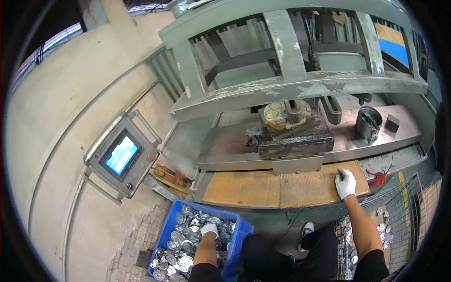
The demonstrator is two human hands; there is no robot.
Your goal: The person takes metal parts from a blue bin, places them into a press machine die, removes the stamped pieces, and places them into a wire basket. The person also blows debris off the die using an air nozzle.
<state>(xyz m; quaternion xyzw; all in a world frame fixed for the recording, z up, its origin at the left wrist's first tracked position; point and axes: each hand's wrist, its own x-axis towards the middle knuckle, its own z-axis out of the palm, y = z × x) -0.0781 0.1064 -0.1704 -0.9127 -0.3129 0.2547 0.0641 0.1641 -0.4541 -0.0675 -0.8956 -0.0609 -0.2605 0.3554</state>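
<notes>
My left hand (209,229), in a white glove, reaches down into a blue plastic bin (240,237) full of loose round metal castings (185,261). It touches the castings, but its fingertips are hidden, so its grip does not show. To the right, my right hand (346,184) rests on the brown cardboard (249,188) along the machine's front ledge. Its glove is white with dark, dirty fingertips; the thumb stands a little apart from the fingers, and I see nothing held.
A grey-green press frame (291,84) stands ahead over a metal fixture block (296,143) with a yellowish round pad (282,115). A metal cup (369,123) stands right of it. The control panel (123,157) is at left; a wire basket (399,216) with flat castings is at right.
</notes>
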